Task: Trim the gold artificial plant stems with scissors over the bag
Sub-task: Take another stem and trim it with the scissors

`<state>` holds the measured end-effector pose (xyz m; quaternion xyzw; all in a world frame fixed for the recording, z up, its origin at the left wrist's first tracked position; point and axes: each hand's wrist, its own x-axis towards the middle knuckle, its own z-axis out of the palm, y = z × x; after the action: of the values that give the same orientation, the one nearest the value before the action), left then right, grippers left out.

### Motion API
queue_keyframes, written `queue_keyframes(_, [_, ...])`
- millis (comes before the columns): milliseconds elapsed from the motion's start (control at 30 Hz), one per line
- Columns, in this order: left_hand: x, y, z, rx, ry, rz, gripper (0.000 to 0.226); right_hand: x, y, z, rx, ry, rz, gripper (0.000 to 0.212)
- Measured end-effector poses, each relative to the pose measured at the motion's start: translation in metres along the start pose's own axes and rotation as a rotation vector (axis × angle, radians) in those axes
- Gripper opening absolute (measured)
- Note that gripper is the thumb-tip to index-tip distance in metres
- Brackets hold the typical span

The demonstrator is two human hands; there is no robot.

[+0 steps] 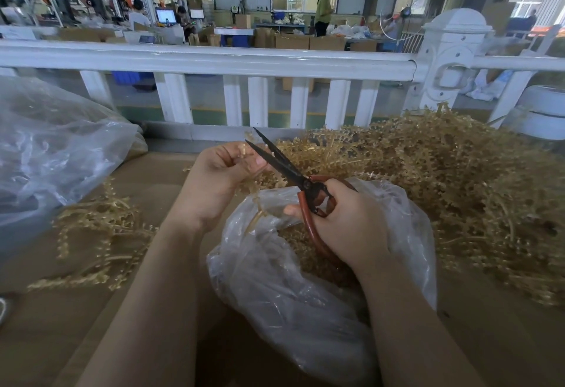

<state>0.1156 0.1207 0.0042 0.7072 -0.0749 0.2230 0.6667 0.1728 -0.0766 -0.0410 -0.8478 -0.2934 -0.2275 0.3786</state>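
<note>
My left hand (221, 177) pinches a gold plant stem (256, 183) above the mouth of a clear plastic bag (275, 279); the sprig hangs down toward the bag. Gripped in my right hand (342, 218) are scissors (284, 166) with red-brown handles and dark blades. The blades are parted, their tips just beside my left fingertips at the stem's top end. Gold cuttings lie inside the bag.
A large heap of gold stems (443, 184) fills the right of the cardboard surface (55, 325). A smaller bunch of gold stems (94, 233) lies at left. Another clear bag (52, 148) sits far left. A white railing (214, 59) runs behind.
</note>
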Motion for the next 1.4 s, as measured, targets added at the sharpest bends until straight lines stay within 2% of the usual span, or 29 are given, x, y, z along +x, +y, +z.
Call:
queue_keyframes(333, [0.0, 0.003, 0.009, -0.047, -0.033, 0.004, 0.017, 0.001, -0.002, -0.001, -0.012, 0.05, -0.025, 0.052])
queue_keyframes(533, [-0.001, 0.002, 0.008, -0.055, -0.048, 0.02, 0.016, 0.001, 0.0, 0.0, -0.014, 0.007, 0.021, 0.069])
queue_keyframes(700, [0.001, -0.005, 0.008, -0.005, -0.087, 0.002, 0.014, 0.002, 0.0, 0.002, -0.022, -0.006, 0.008, 0.063])
queue_keyframes(933, [0.005, -0.011, 0.011, -0.051, -0.081, -0.003, 0.006, 0.001, 0.001, 0.001, 0.015, 0.012, 0.028, 0.066])
queue_keyframes(1100, [0.005, -0.01, 0.009, -0.129, -0.07, 0.027, 0.015, 0.001, 0.001, 0.001, 0.033, 0.021, 0.029, 0.055])
queue_keyframes(1400, [0.004, -0.011, 0.007, -0.092, -0.046, 0.043, 0.014, 0.001, 0.001, 0.0, 0.05, -0.022, 0.056, 0.059])
